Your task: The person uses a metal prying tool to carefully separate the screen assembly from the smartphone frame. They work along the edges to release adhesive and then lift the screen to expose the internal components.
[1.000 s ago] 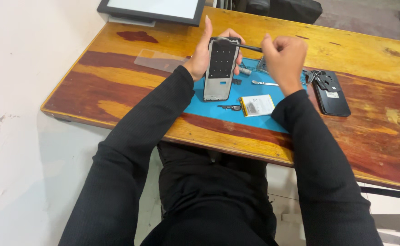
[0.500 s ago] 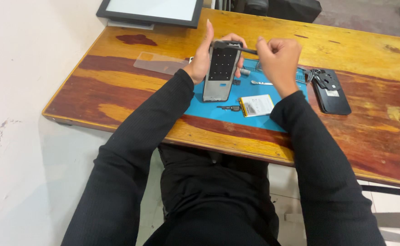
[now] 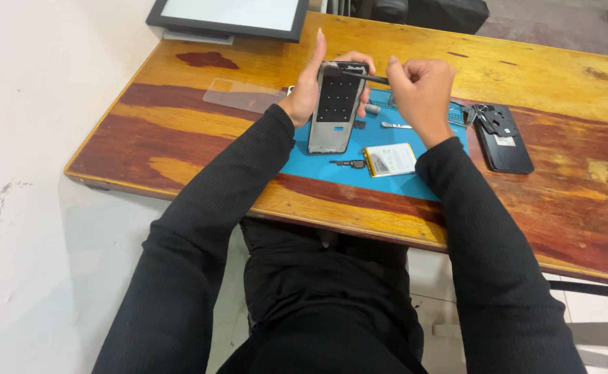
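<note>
The left hand (image 3: 311,90) holds an opened phone frame (image 3: 335,107) upright, with the thumb side on its left edge and the fingers curled around the top right corner; the lower end of the frame rests on the blue work mat (image 3: 318,166). The right hand (image 3: 420,93) is closed around a thin dark tool (image 3: 359,75), fingers pressed together on its handle, and the tip of the tool touches the top edge of the frame. Compared with a second ago, the right hand is a little higher and closer to the frame, and the tool now lies almost flat across the top corner, so the work seems to concentrate on that upper part.

On the mat, just beside the frame, lie a flat battery (image 3: 390,159) with a yellow side and a small dark part (image 3: 347,163). A black back cover (image 3: 503,138) lies to the right on the wooden table (image 3: 179,131), and a framed screen (image 3: 228,15) stands at the far edge.
</note>
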